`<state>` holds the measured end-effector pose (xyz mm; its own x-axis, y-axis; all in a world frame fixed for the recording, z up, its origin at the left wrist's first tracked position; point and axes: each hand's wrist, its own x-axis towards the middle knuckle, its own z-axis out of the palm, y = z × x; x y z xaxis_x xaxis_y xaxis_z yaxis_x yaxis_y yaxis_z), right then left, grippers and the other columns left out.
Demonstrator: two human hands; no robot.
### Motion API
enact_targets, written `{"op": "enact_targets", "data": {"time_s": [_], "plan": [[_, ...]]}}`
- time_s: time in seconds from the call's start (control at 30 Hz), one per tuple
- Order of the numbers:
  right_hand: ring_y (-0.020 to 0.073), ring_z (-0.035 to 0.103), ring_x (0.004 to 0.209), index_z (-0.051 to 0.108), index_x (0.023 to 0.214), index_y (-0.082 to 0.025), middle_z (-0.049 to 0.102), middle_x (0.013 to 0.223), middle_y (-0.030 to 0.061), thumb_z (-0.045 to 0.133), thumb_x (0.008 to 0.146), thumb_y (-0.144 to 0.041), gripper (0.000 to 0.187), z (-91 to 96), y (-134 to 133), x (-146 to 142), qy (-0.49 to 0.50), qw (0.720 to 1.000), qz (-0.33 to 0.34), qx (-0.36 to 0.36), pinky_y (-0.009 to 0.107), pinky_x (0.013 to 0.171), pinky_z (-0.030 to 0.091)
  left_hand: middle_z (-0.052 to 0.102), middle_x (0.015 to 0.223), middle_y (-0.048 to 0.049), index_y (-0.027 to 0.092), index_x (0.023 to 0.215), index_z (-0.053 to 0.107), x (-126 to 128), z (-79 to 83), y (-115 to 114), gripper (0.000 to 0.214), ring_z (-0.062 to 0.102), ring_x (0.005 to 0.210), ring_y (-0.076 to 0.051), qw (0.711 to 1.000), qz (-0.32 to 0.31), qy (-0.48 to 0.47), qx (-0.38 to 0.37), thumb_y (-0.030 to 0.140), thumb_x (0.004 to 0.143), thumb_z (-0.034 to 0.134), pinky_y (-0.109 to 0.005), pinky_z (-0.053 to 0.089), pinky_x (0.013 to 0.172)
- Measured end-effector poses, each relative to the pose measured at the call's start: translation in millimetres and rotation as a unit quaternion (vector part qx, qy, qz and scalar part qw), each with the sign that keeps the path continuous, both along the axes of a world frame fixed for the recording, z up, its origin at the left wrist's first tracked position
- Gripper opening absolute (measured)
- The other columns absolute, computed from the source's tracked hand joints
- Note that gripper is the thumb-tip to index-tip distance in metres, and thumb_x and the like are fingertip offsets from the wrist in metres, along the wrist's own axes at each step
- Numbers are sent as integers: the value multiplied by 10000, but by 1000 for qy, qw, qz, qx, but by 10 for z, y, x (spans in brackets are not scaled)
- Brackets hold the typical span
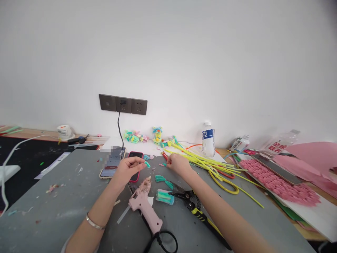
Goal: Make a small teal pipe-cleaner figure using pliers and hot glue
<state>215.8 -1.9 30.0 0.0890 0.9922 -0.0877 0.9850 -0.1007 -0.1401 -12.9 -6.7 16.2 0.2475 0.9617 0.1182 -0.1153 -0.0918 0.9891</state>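
Note:
My left hand [129, 169] pinches a short teal piece of fuzzy pipe cleaner [147, 164] between thumb and fingertips. Over the mat, my right hand [179, 163] has its fingers closed, and what they hold is hidden. Small pink and teal bits [162, 164] lie right at its fingertips. Between my forearms are bent teal pipe cleaner pieces [159, 178] and a teal bundle with a pale blue edge [165, 196]. A pink hot glue gun [147, 207] lies nearest my left forearm. Black and yellow wire-stripper pliers [193, 203] rest beside my right forearm.
Two phones [135, 154] [113, 163] lie behind my left hand. Yellow pipe cleaners [202, 165] spread to the right, near a white-capped bottle [208, 140]. Finished fuzzy figures [157, 135] stand by the wall. A pink braided piece [279, 179] lies far right. The grey mat [65, 211] holds scraps.

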Motion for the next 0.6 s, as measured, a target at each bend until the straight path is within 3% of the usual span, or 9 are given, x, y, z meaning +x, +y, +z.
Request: {"op": "enact_targets", "data": {"time_s": [0.23, 0.43, 0.5, 0.6], "plan": [[258, 683, 923, 743, 838, -148, 752, 975, 131, 626, 825, -128, 120, 92, -60, -10, 27, 998, -39, 43, 267, 630, 399, 340, 471, 71, 164, 687, 735, 18, 25, -21, 316, 254, 470, -81, 1000, -18, 20, 0, 448, 598, 840, -225, 191, 455], [168, 618, 678, 742, 807, -158, 713, 781, 49, 601, 853, -255, 177, 336, -234, 152, 130, 988, -25, 81, 247, 574, 380, 417, 486, 48, 165, 703, 749, 28, 10, -25, 315, 265, 469, -84, 999, -28, 33, -5, 459, 620, 824, -232, 190, 467], [134, 537, 583, 732, 793, -153, 665, 696, 14, 609, 843, -328, 220, 386, -315, 136, 246, 966, 18, 78, 241, 545, 359, 422, 490, 46, 163, 717, 753, 27, -6, -28, 310, 265, 469, -86, 999, -33, 42, -3, 454, 632, 817, -234, 187, 472], [112, 430, 543, 712, 751, -147, 574, 606, -24, 646, 789, -402, 266, 378, -422, 1, 415, 903, 86, 67, 239, 528, 314, 378, 472, 58, 162, 721, 754, 25, -19, -37, 306, 254, 467, -88, 998, -40, 57, -2, 453, 645, 810, -236, 183, 481]]}}
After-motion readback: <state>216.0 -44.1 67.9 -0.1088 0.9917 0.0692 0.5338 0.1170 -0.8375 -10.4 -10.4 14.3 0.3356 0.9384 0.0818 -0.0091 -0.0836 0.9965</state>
